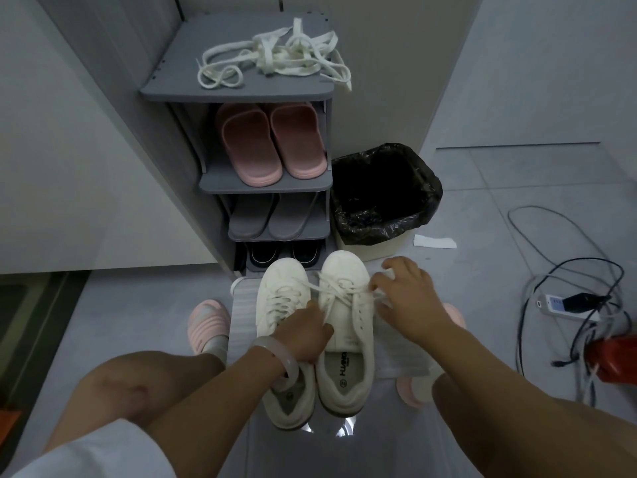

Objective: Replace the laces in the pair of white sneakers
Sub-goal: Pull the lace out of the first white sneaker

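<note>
Two white sneakers stand side by side on the floor before me, toes pointing away: the left sneaker and the right sneaker. Both carry white laces. My left hand lies over the gap between them, fingers curled at a lace strand of the right sneaker. At that sneaker's outer side my right hand pinches a white lace end. A loose tangle of white laces lies on top of the grey shoe rack.
The rack holds pink slippers, grey slippers and dark shoes below. A bin with a black bag stands to its right. Cables and a power strip lie on the floor at right. My knees frame the sneakers.
</note>
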The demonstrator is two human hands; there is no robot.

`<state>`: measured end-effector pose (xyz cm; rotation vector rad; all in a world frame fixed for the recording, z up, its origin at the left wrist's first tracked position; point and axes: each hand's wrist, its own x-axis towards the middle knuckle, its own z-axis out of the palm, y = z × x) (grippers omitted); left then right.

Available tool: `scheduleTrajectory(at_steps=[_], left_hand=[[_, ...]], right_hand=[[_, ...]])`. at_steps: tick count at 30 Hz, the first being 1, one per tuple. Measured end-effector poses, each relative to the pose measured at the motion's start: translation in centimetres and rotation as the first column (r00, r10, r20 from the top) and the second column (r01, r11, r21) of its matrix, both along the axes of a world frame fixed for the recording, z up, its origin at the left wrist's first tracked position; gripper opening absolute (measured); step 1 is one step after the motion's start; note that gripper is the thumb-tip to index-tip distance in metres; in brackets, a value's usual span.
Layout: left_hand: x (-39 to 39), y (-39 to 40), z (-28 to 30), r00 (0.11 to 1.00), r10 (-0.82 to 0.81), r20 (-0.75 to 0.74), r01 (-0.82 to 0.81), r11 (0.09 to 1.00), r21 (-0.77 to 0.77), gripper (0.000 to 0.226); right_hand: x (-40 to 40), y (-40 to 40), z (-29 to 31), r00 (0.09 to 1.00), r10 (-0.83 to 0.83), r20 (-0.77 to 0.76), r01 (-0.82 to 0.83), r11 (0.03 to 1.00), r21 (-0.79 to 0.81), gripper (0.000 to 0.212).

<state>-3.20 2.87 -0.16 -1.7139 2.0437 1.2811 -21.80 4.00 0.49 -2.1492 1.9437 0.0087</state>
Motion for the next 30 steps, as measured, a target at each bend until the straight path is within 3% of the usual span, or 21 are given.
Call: scheduleTrajectory(at_steps=[2, 7, 11, 13, 15, 17, 20, 24, 28, 30], left_hand=[[0.0, 0.0, 0.1, 1.000, 0.004, 0.000, -0.004, 1.000, -0.001, 0.026], [-0.1, 0.1, 0.2, 1.000, 0.017, -0.005, -0.017, 1.000, 0.017, 0.028], [-0.2, 0.0, 0.3, 1.000, 0.007, 0.011, -0.007, 1.000, 0.017, 0.028], [-0.2, 0.0, 0.2, 1.000, 0.001, 0.021, -0.002, 1.000, 0.016, 0.028], [-0.2, 0.0, 0.2, 1.000, 0.009, 0.011, -0.009, 1.000, 0.022, 0.027], [-0.1, 0.0, 0.2, 1.000, 0.007, -0.001, -0.007, 1.000, 0.018, 0.028], [0.0, 0.0, 0.2, 1.000, 0.002, -0.016, -0.002, 1.000, 0.013, 0.028], [0.0, 0.0, 0.2, 0.999, 0.005, -0.038, -0.004, 1.000, 0.022, 0.027], [-0.1, 0.0, 0.2, 1.000, -0.007, -0.017, 0.008, 1.000, 0.010, 0.029], [-0.1, 0.0, 0.3, 1.000, -0.030, -0.006, 0.030, 0.999, 0.016, 0.032]], right_hand=[[0.8, 0.2, -0.5, 0.996, 0.093, -0.016, -0.093, 0.995, -0.021, 0.032], [1.7, 0.2, -1.3, 0.993, 0.060, -0.098, -0.062, 0.998, -0.014, 0.031], [-0.4, 0.0, -0.5, 0.953, -0.238, -0.186, 0.232, 0.971, -0.050, 0.030], [-1.3, 0.0, -0.2, 0.933, -0.307, -0.190, 0.304, 0.952, -0.047, 0.029], [-1.1, -0.1, -0.1, 0.972, -0.224, -0.075, 0.224, 0.974, -0.007, 0.031], [0.2, 0.1, -0.4, 0.999, -0.046, 0.014, 0.046, 0.999, 0.011, 0.032], [1.7, 0.5, -1.2, 0.998, 0.056, -0.031, -0.056, 0.998, 0.003, 0.029], [0.7, 0.3, -0.9, 0.986, -0.118, -0.115, 0.118, 0.993, -0.008, 0.028], [-1.5, 0.4, 0.4, 0.876, -0.391, -0.283, 0.406, 0.914, -0.006, 0.031], [-2.1, 0.3, 0.7, 0.855, -0.406, -0.323, 0.436, 0.899, 0.023, 0.030]])
